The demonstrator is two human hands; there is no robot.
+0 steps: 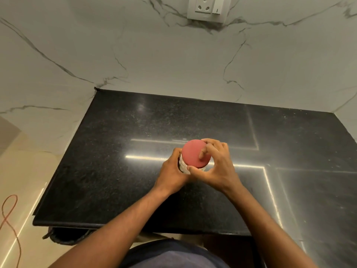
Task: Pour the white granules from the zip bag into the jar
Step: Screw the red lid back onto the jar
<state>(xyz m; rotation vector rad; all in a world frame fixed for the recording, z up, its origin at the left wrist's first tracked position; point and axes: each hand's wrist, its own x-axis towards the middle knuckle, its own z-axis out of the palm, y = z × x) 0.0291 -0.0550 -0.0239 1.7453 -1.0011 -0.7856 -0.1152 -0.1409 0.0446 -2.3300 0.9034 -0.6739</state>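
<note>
A jar [183,167] with a ribbed clear body and white contents stands near the middle of the black granite counter [119,171]. Its red round lid [193,153] sits on top. My left hand [172,173] wraps around the jar's body from the left. My right hand [216,161] grips the red lid from the right, thumb at its near edge and fingers curled over its far side. No zip bag is in view.
A marble wall rises behind the counter, with a white socket and switch plate [206,8] high up. An orange cable [9,215] lies on the floor at the left. A dark bin [63,235] sits under the counter's front edge.
</note>
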